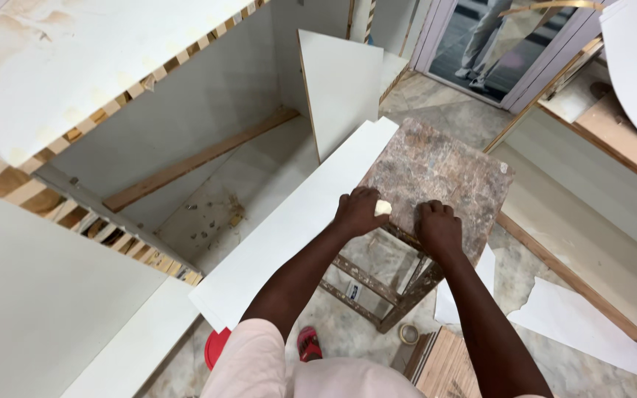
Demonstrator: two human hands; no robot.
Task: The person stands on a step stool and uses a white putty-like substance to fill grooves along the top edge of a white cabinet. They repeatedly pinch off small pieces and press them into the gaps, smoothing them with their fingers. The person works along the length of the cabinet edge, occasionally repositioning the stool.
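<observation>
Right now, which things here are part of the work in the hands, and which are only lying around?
In use:
- left hand, holding a small pale lump
- right hand, fist on the stool
- stained stool
- long white panel beside the stool

Lying about:
- tape roll
- red lid
- torn white sheets

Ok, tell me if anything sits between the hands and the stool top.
Nothing visible does. The left hand already rests on the near edge of the mottled stool top, closed around a small pale lump. The right hand rests fisted on the same edge. The long white board lies beside the stool.
</observation>
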